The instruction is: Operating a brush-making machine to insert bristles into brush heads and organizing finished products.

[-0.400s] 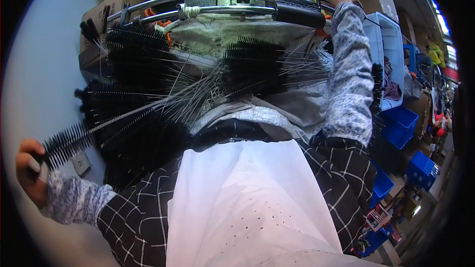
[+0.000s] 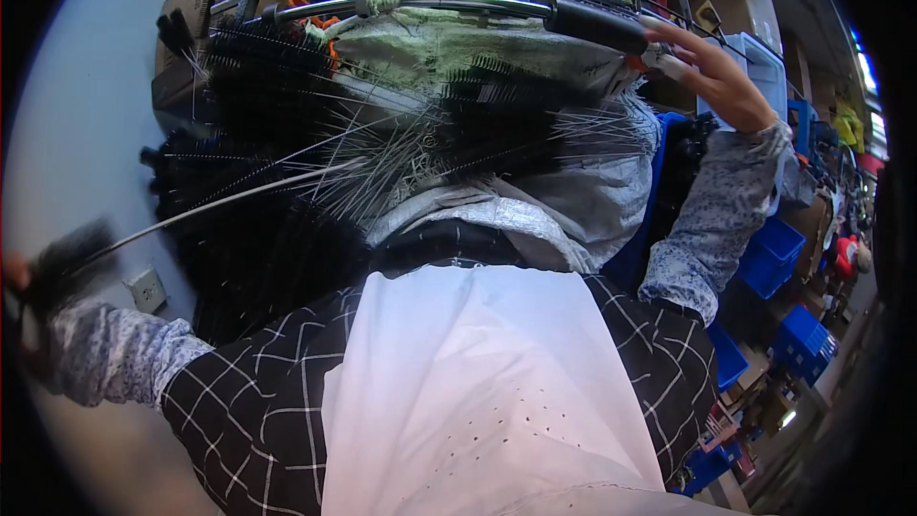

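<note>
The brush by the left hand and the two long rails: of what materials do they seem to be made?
Brush: dull black bristles, perhaps plastic, though blur hides detail; its thin, straight grey stem looks like metal wire. Rails: probably polished or chromed metal, from their smooth, mirror-like bright streaks.

Black brushes (image 2: 503, 124) on pale sacking (image 2: 604, 208)

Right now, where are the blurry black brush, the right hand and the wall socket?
Brush (image 2: 72, 263): head view, on its blurred bristles.
Right hand (image 2: 721, 76): head view, on its middle.
Wall socket (image 2: 146, 290): head view, on its front plate.
</note>
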`<state>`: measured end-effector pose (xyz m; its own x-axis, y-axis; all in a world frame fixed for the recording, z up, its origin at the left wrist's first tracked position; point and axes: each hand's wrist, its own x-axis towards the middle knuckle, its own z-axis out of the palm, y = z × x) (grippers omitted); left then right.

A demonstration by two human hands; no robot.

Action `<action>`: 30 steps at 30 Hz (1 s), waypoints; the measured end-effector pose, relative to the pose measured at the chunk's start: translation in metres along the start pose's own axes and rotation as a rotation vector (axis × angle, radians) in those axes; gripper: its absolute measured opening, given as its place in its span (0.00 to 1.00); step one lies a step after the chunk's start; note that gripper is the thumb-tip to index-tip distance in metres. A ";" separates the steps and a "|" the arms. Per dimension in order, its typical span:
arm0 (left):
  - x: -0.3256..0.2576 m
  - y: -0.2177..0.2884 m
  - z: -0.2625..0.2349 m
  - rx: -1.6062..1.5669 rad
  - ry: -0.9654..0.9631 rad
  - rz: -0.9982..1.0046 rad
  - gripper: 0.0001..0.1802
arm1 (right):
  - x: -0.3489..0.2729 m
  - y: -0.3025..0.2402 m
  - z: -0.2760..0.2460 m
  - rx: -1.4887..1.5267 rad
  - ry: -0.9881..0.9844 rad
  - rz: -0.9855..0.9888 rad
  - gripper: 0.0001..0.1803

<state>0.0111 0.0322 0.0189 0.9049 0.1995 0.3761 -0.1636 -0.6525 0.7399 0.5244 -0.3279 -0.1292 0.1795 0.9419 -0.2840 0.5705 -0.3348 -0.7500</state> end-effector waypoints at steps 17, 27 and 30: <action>0.016 -0.039 0.182 0.739 -0.663 -0.515 0.36 | 0.102 0.032 0.056 -0.767 0.796 -0.003 0.15; 0.018 -0.029 0.160 0.543 -0.459 -0.743 0.31 | 0.139 0.063 0.048 -0.838 0.711 0.121 0.16; 0.025 -0.023 0.154 0.598 -0.443 -0.740 0.30 | 0.136 0.065 0.047 -0.830 0.715 0.079 0.16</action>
<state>0.0983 -0.0602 -0.0750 0.7824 0.4895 -0.3849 0.6009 -0.7558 0.2602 0.5482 -0.2233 -0.2446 0.5095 0.8066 0.2996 0.8506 -0.5248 -0.0338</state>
